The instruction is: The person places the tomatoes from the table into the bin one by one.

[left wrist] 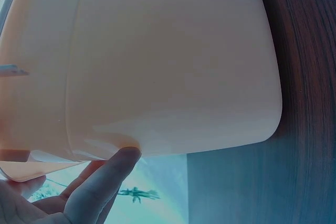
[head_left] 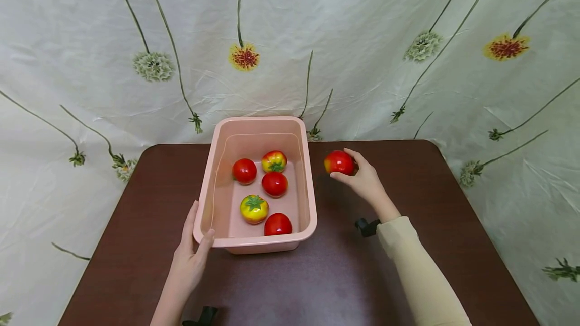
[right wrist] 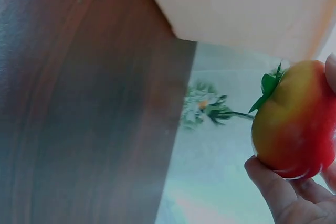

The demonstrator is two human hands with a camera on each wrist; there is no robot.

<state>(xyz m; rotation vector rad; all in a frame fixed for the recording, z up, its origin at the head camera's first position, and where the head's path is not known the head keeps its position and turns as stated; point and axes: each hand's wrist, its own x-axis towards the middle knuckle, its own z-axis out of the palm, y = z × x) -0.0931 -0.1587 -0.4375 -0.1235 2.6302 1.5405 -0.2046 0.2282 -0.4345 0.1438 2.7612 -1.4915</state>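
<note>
Right hand (head_left: 364, 181) grips a tomato (head_left: 339, 162) just right of the tub (head_left: 309, 185).
Left hand (head_left: 190, 255) steadies the tub's near left corner on the table (head_left: 149, 185), straight fingers (head_left: 189, 223) along its wall, thumb at the rim.

Right arm in long cream sleeve (head_left: 421, 265); left forearm bare; black strap (head_left: 367, 227) at each wrist.

Head view bright, even, sharp; wrist views bluish, blurry w/ edge distortion.
</note>
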